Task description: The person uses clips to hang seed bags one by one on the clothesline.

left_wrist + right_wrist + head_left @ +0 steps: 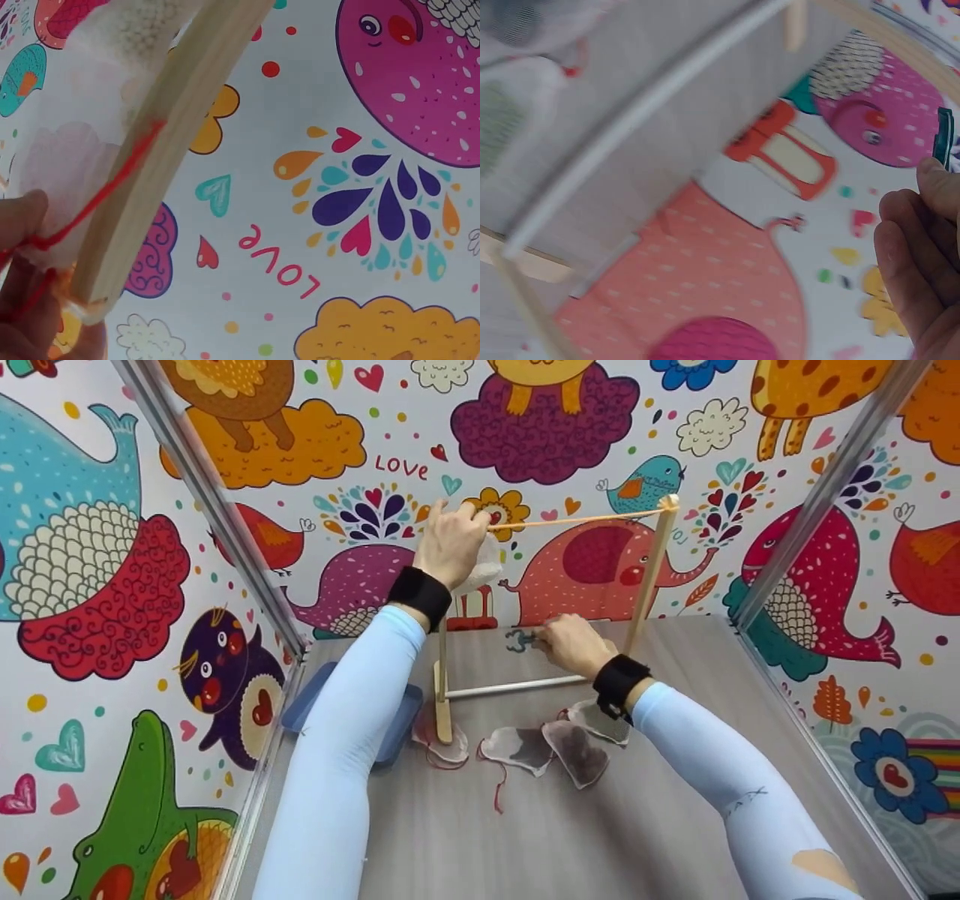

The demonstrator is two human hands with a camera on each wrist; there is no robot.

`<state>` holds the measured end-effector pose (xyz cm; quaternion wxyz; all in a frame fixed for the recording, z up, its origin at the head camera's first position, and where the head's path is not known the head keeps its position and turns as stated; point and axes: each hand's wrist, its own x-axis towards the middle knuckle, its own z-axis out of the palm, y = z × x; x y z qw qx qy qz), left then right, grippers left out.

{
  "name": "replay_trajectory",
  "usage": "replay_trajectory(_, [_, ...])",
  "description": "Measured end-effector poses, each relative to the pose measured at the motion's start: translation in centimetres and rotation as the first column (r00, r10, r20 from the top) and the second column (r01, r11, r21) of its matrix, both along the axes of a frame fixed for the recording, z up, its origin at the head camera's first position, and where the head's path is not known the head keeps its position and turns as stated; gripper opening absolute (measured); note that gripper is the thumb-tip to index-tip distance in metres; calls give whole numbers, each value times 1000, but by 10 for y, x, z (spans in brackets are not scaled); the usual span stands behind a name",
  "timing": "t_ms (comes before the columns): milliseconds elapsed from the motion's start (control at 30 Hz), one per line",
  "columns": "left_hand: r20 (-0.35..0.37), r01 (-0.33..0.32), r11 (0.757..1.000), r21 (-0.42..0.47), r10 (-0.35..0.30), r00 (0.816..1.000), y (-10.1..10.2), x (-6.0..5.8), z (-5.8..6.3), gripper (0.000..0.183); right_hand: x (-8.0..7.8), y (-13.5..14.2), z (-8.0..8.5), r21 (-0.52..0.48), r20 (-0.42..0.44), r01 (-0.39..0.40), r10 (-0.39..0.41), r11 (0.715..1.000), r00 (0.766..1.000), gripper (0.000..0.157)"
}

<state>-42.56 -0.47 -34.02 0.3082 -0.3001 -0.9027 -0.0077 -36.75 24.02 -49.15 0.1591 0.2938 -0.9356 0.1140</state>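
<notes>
My left hand (452, 544) is up at the left end of the orange cord (577, 520), which is strung across a wooden rack. Its fingers pinch a white mesh sachet (71, 165) with pale grains inside, and a red drawstring (105, 193) runs over the wooden post (157, 165). Lower and to the right, my right hand (574, 645) pinches a small dark green clip (517, 640) between thumb and fingers, above the rack's white bottom rod (517, 686). The right wrist view catches this clip (943, 139) at its right edge.
Several sachets with dark filling, one of them this sachet (577, 754), lie on the grey table (480, 847) before the rack. A blue tray (409, 720) stands at the left, partly hidden by my left sleeve. Printed walls (405, 427) with metal frame bars (217, 502) enclose the table.
</notes>
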Motion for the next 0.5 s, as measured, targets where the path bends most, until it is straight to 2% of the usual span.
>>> replay_trajectory(100, [33, -8, 1000, 11, 8, 999, -3, -1, 0, 21, -5, -8, 31, 10, -67, 15, -14, 1000, 998, 10])
replay_trajectory(233, [39, -4, 1000, 19, 3, 999, -4, 0, 0, 18, -12, -18, 79, 11, -133, 65, -63, 998, 989, 19])
replay_trajectory(333, [43, -5, 1000, 9, 5, 999, -3, 1, 1, 17, -17, -25, 111, 8, -184, 100, -97, 995, 978, 20])
replay_trajectory(400, [44, -7, 1000, -6, 7, 999, -2, 1, 0, 16, -20, -29, 129, 24, -211, 134, -126, 991, 969, 20])
replay_trajectory(500, [45, -10, 1000, -29, 11, 999, 1, 2, -1, 15, -25, -35, 145, 67, -223, 178, -159, 982, 962, 18])
